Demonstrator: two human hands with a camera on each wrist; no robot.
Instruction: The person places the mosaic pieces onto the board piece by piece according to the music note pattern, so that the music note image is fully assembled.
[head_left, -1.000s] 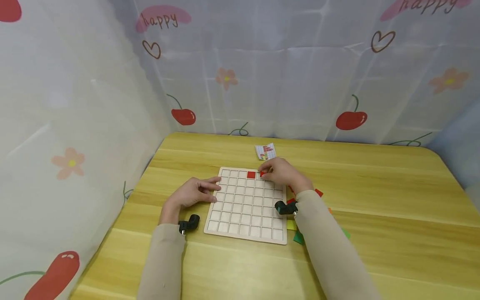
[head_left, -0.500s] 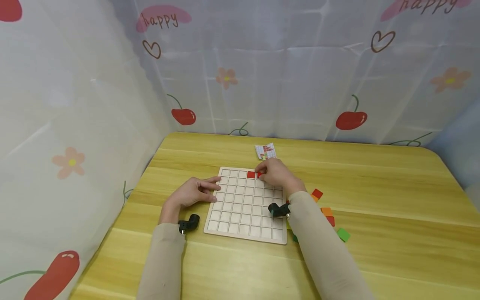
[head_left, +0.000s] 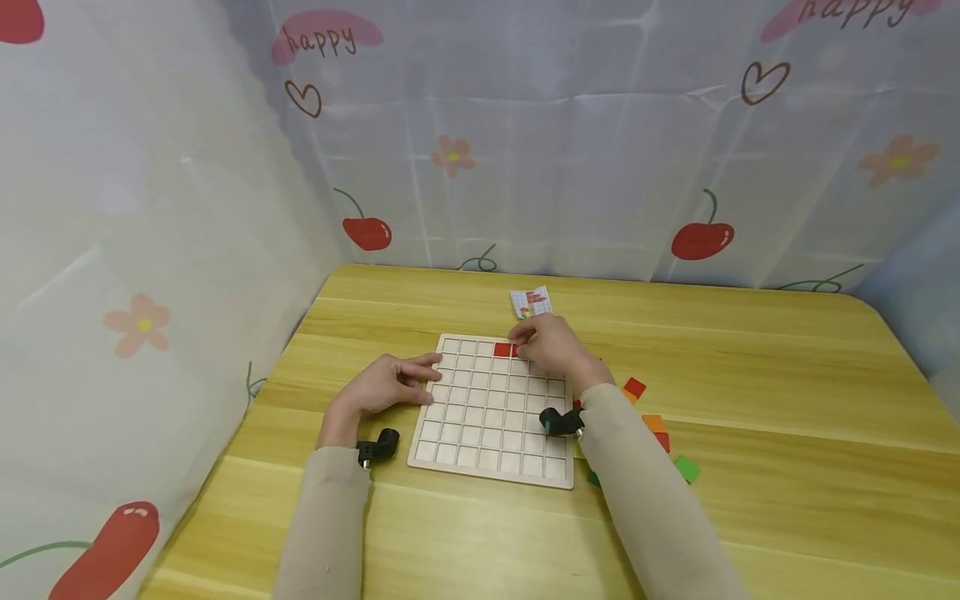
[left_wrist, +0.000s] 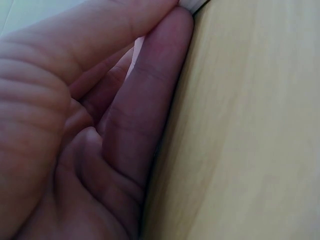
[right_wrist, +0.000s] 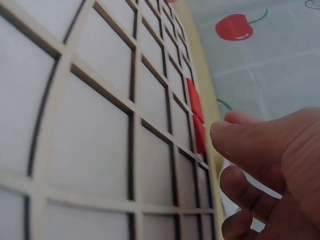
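A pale grid board (head_left: 480,417) lies on the table. In its far row sits a red square tile (head_left: 502,350). A second red tile (right_wrist: 199,134) lies in the neighbouring cell, partly covered in the head view by my right hand (head_left: 553,344). In the right wrist view, the right thumb is beside this tile with a small gap; whether the index fingertip touches it is hidden. My left hand (head_left: 388,383) rests fingertips and thumb against the board's left edge, fingers fairly straight. Its fingertips (left_wrist: 167,30) meet the board's edge in the left wrist view.
Beyond the board lies a printed pattern card (head_left: 531,302). Loose tiles lie right of the board, among them a red one (head_left: 635,387), an orange one (head_left: 654,423) and a green one (head_left: 687,469); the right forearm hides some. A printed curtain (head_left: 585,167) hangs behind the table (head_left: 787,500).
The right hand has shifted slightly left, bringing the second red tile beside the first. Its forearm moved too, uncovering more loose tiles on the right. The left hand has kept still.
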